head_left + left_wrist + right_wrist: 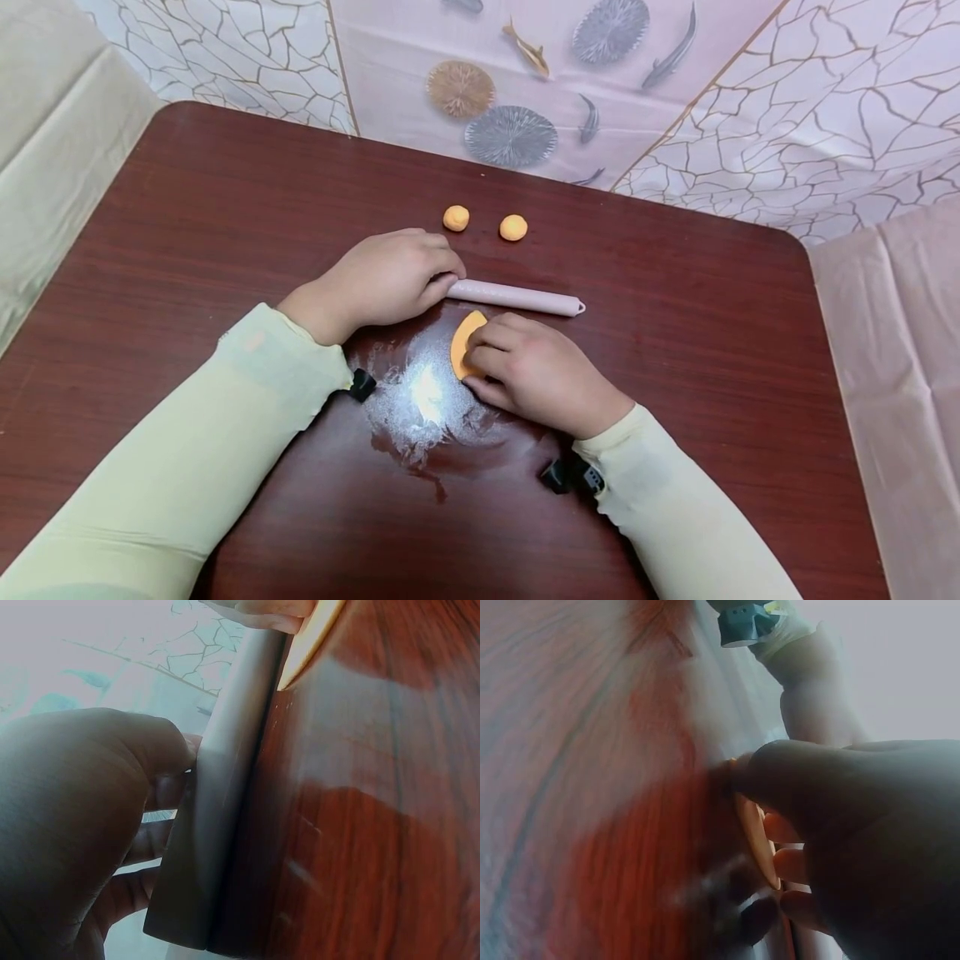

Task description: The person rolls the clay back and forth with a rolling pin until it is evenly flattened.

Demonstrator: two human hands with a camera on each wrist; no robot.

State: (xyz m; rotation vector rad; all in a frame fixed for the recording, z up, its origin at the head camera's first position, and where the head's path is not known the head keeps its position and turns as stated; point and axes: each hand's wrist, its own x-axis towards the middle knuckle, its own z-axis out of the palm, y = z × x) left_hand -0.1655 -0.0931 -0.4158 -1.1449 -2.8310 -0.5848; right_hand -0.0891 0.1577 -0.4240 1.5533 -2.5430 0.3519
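A flattened orange dough disc (462, 337) lies on the dark wooden table (225, 217) beside a patch of white flour (423, 400). My right hand (532, 371) covers most of the disc; the right wrist view shows its thumb and fingers pinching the disc's (754, 832) edge. Just beyond lies a pale pink rolling pin (517, 297), pointing right. My left hand (382, 279) grips the pin's left end, fingers curled against it (225, 795). The disc's rim (311, 637) shows close beside the pin in the left wrist view.
Two small orange dough balls (456, 218) (513, 227) sit behind the rolling pin, side by side. The table's far edge meets a patterned wall covering (525, 83). Pale cloth (892, 333) hangs off the right side.
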